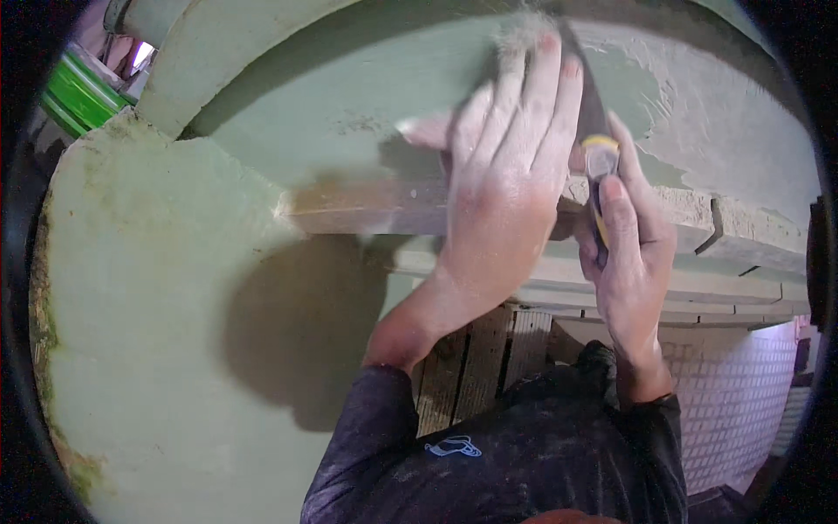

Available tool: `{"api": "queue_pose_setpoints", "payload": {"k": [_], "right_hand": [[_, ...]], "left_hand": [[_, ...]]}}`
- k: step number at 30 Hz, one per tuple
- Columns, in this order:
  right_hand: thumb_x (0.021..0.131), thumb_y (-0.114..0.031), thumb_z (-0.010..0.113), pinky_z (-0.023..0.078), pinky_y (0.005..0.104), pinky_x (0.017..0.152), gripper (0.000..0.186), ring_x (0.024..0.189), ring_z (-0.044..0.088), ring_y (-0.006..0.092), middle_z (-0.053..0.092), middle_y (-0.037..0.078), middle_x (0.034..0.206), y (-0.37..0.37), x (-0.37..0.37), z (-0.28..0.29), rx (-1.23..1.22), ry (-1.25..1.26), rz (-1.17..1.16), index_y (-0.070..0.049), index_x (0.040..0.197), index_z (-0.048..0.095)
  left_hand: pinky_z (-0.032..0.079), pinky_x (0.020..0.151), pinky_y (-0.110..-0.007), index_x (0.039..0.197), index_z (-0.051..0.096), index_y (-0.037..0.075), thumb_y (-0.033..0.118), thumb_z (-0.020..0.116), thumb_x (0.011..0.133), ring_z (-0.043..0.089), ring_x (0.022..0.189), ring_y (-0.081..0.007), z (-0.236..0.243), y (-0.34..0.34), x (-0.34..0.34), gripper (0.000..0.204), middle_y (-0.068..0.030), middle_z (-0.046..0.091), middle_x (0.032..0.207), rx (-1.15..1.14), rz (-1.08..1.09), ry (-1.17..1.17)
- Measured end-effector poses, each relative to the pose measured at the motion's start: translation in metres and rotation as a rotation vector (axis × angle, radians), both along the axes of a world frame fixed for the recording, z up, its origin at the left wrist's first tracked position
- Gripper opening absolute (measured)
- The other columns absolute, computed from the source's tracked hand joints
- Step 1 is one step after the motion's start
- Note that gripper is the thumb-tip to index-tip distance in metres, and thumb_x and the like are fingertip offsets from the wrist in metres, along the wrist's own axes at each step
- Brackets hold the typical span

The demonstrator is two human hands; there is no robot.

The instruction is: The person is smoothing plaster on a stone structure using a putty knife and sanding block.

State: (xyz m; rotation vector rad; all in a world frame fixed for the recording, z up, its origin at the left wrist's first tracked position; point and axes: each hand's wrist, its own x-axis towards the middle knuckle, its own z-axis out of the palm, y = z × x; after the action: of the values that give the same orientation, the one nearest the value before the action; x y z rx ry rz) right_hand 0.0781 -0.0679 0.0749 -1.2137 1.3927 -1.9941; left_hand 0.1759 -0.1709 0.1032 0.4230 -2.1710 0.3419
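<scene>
My left hand (506, 166) lies with fingers stretched and pressed together over the pale green panel (332, 87), its fingertips at a whitish, frayed fibrous tuft (515, 31) beside a long metal blade (585, 96); what lies under the palm is hidden. My right hand (637, 244) grips the blade's dark-and-yellow handle (601, 157), thumb along it, just right of my left hand. A smeared, pale grey patch of coating (716, 113) covers the panel's right side. A narrow ledge (358, 210) with notched pieces on the right runs behind my wrists.
A broad green slab (140, 306) with a rough, stained edge fills the left. Lower ledges (733, 310), slatted boards (463, 367) and a light block-patterned surface (724, 393) lie beneath. Bright green curved objects (78, 92) show at upper left. My dark-clothed body is at the bottom.
</scene>
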Motion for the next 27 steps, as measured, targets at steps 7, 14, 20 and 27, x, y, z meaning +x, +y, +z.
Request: {"api": "queue_pose_setpoints", "payload": {"k": [7, 14, 20, 27], "right_hand": [[0.11, -0.02, 0.051, 0.031, 0.019, 0.052, 0.049, 0.06, 0.038, 0.0011, 0.049, -0.006, 0.078, 0.01, 0.006, -0.017, 0.016, -0.18, 0.045, 0.002, 0.153, 0.045], [0.11, -0.021, 0.052, 0.03, 0.0194, 0.051, 0.049, 0.059, 0.038, 0.0011, 0.046, -0.007, 0.076, 0.011, 0.001, -0.004, -0.035, -0.131, 0.091, 0.002, 0.153, 0.045], [0.111, -0.025, 0.044, 0.028, 0.0191, 0.044, 0.053, 0.053, 0.038, 0.0022, 0.059, -0.002, 0.089, 0.0, -0.007, 0.004, -0.011, -0.036, 0.096, 0.001, 0.157, 0.038], [0.109, -0.024, 0.051, 0.029, 0.0189, 0.047, 0.057, 0.056, 0.039, 0.0018, 0.053, -0.004, 0.085, 0.024, -0.018, -0.024, 0.05, 0.079, 0.157, -0.001, 0.159, 0.036]], "left_hand": [[0.035, 0.115, -0.046, 0.149, 0.048, -0.004, 0.01, 0.059, 0.089, 0.042, 0.147, -0.0363, -0.021, 0.001, 0.01, 0.063, -0.0214, 0.041, 0.16, 0.083, -0.077, -0.036], [0.036, 0.113, -0.045, 0.148, 0.049, -0.005, 0.007, 0.059, 0.088, 0.042, 0.148, -0.0365, -0.004, 0.003, 0.012, 0.062, -0.0215, 0.044, 0.158, 0.014, -0.059, -0.018], [0.037, 0.112, -0.046, 0.148, 0.05, -0.003, 0.002, 0.062, 0.083, 0.043, 0.146, -0.0364, 0.006, -0.01, 0.002, 0.066, -0.0206, 0.043, 0.159, 0.007, -0.074, 0.041], [0.038, 0.111, -0.045, 0.147, 0.052, -0.002, -0.002, 0.066, 0.081, 0.045, 0.145, -0.0353, -0.005, 0.03, 0.017, 0.068, -0.0198, 0.044, 0.158, 0.162, 0.006, 0.013]]}}
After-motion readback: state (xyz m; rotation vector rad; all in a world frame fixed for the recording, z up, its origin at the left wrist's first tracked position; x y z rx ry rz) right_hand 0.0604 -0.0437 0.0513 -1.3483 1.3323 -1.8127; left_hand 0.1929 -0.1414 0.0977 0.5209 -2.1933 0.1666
